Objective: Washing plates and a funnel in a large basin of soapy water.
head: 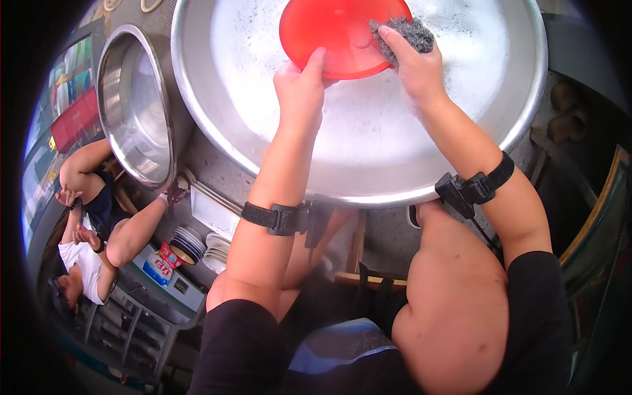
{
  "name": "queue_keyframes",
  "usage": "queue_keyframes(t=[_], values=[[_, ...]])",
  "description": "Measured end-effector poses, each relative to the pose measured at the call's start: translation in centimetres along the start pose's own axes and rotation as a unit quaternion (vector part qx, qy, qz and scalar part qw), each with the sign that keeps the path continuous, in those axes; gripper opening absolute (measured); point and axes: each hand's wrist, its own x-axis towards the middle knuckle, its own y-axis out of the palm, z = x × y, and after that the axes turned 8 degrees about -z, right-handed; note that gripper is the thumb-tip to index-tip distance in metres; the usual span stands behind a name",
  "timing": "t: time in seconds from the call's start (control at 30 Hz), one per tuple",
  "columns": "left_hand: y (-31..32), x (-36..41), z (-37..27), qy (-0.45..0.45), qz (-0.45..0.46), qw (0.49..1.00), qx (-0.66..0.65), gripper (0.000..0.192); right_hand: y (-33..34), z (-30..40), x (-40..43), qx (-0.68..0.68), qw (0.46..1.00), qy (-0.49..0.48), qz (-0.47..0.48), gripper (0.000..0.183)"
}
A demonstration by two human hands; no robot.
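My left hand (302, 86) grips the near left rim of a red plastic bowl or dish (340, 34), thumb on its upper face. My right hand (419, 66) holds a grey metal scouring pad (407, 37) against the right side of the red piece. Both hands are over a large round metal basin (365, 143) with foamy water in it. The far part of the red piece is cut off by the picture's top edge.
A smaller metal basin (136, 108) with liquid stands at the left. Stacked plates (187, 243) and a printed plastic bag (162, 265) are at lower left. Another person (89, 256) sits at far left. A wood-edged board (600, 212) is at right.
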Motion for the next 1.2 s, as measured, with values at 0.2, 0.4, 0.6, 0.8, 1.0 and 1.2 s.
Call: queue_keyframes(t=[0.2,0.4,0.6,0.8,1.0,1.2], values=[[-0.9,0.4,1.3,-0.106,-0.035,0.993,0.046,0.035,-2.1,-2.0,0.3,-0.102,0.987,0.120,0.022,0.048],[-2.6,2.8,6.9,-0.164,-0.049,0.985,0.006,0.034,-4.3,-6.5,1.9,-0.327,0.940,-0.062,0.077,0.060],[-4.7,3.3,13.8,-0.221,-0.023,0.975,0.010,0.031,-5.5,-8.5,3.2,-0.509,0.851,-0.064,0.108,0.073],[-7.7,3.2,17.7,-0.329,-0.110,0.931,0.109,0.034,-5.0,-7.0,2.0,-0.496,0.837,0.113,0.202,0.054],[-13.3,4.8,18.7,-0.257,0.108,0.898,0.339,0.042,-5.8,-10.9,3.8,-0.574,0.768,-0.023,0.283,0.055],[-7.5,3.5,8.1,-0.082,0.178,0.810,0.552,0.051,-5.2,-3.0,5.0,-0.406,0.860,0.061,0.305,0.039]])
